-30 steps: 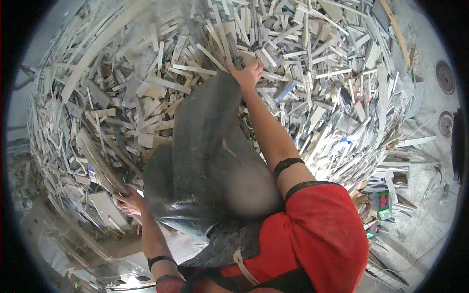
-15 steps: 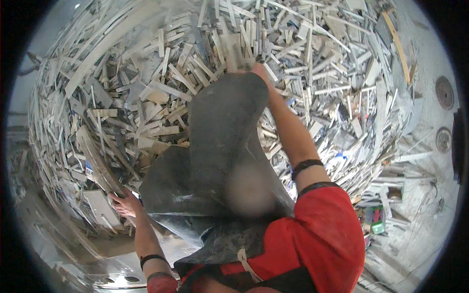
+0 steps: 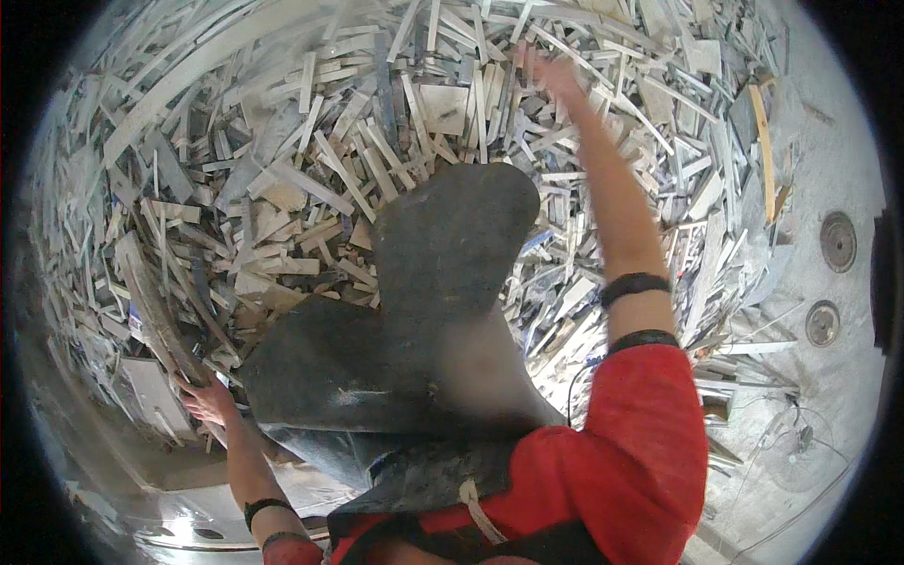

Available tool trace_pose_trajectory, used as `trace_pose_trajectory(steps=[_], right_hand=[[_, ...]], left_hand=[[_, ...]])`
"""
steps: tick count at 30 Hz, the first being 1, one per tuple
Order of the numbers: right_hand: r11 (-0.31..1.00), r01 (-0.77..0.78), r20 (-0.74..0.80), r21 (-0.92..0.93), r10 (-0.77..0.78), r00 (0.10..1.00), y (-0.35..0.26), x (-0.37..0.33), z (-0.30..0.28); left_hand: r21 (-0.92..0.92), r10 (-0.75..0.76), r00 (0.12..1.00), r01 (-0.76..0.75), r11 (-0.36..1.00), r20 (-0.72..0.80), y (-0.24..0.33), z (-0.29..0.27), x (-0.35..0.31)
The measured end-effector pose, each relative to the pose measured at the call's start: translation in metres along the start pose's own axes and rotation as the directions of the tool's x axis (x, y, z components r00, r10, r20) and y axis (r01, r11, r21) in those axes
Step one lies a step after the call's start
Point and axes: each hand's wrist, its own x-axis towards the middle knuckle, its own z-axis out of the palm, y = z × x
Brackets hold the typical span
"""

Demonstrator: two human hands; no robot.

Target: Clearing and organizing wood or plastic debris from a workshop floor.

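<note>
My left hand [image 3: 207, 400] is closed around the edge of a long weathered wooden board [image 3: 155, 306] at the lower left. My right arm stretches far forward over a big heap of scrap wood [image 3: 311, 226]. At its end my right hand [image 3: 556, 80] looks open, its fingers extended and smeared by motion, with nothing visible in them. Thin pale strips and offcuts lie under and around it. A square pale offcut [image 3: 443, 108] lies to its left. The dark apron [image 3: 443, 245] over my raised leg hides the middle of the heap.
A yellowish wooden strip [image 3: 765, 151] lies along the heap's right side. Beyond it on the grey floor are two round metal discs [image 3: 837, 241] and a standing fan [image 3: 800, 443]. A pale flat panel [image 3: 155, 395] leans beside my left hand.
My right hand has swung forward and right from beyond my knee; a blurred pale piece by it is no longer there. My left hand keeps its hold on the board. The view has shifted slightly.
</note>
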Motion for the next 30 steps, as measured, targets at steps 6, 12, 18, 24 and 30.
trace_pose_trajectory(steps=[6,12,18,24,30], right_hand=[[0.976,-0.216,0.224,-0.035,0.218,0.950,-0.140,-0.124,0.012],[0.935,-0.320,0.209,-0.149,0.347,0.915,-0.149,-0.111,0.012],[0.926,-0.356,0.204,-0.122,0.375,0.904,-0.150,-0.110,0.014],[0.991,-0.134,0.157,0.005,0.131,0.979,-0.160,-0.140,0.036],[0.989,-0.112,0.169,-0.097,0.127,0.977,-0.148,-0.129,0.049]], left_hand=[[0.001,-0.078,0.995,0.078,0.997,0.058,-0.019,0.006,-0.007],[0.000,-0.049,0.999,0.049,0.999,-0.016,-0.010,-0.003,-0.008],[0.035,-0.054,0.998,0.055,0.998,-0.032,-0.013,-0.002,-0.009],[-0.036,-0.058,0.998,0.058,0.998,0.012,-0.012,-0.011,-0.009],[-0.058,-0.072,0.996,0.075,0.996,0.046,-0.002,-0.015,-0.008]])
